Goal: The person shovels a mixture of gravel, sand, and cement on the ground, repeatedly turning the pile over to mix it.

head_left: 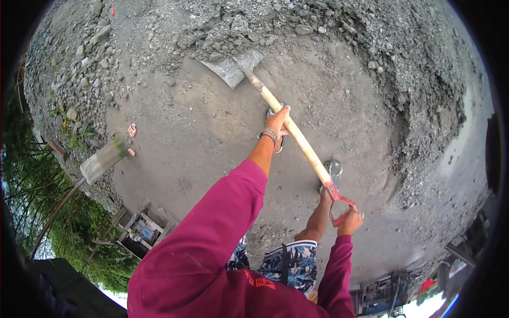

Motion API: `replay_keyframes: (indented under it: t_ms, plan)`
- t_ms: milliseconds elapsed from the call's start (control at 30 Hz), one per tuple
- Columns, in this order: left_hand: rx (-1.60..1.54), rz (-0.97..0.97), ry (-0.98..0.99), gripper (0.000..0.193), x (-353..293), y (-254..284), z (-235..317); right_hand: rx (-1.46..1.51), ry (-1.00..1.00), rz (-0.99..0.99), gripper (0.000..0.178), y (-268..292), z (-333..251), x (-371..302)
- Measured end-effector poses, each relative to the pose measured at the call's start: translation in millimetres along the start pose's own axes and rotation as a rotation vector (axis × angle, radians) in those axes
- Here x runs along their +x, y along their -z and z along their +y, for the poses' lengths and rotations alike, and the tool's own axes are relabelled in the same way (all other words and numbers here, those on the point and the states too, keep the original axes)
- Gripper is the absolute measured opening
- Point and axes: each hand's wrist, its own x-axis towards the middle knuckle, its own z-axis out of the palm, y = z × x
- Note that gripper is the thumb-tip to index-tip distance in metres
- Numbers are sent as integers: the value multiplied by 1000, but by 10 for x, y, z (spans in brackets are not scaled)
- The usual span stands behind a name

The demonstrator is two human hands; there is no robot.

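Note:
A shovel [297,135] with a pale wooden shaft and a red D-shaped grip slants across the middle of the view. Its flat grey metal blade [229,69] rests at the foot of a gravel pile [339,21]. Partway along the shaft, my left hand [277,122] is wrapped round the wood, a bracelet on its wrist. My right hand [350,220] closes round the red grip at the shovel's near end. Both my arms are in magenta sleeves.
Loose stones [79,85] lie on the far left. The gravel bank continues down the right side [424,106]. At the left stands a concrete post [103,160], with a wooden crate [143,232] nearer. My feet are on grey, sandy ground [212,127].

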Motion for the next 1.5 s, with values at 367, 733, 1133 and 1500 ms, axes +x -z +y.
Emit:
replay_keyframes:
  t_ms: [367, 733, 1133, 1500]
  plan:
    - [-535, -76, -41, 15, -123, -68, 390, 3, 430, -23, 15, 229, -1442, -608]
    - [-933, 14, -306, 26, -2276, 1284, -951, -124, 1373, -561, 25, 1339, -2265, -880]
    - [-967, 367, -207, 13, -4148, 1269, -3287, -286, 617, -875, 25, 2848, -1505, 72]
    - [-343, 29, -97, 18, -2739, -818, -2666, 577, -306, -767, 48, 3836, -683, -684]
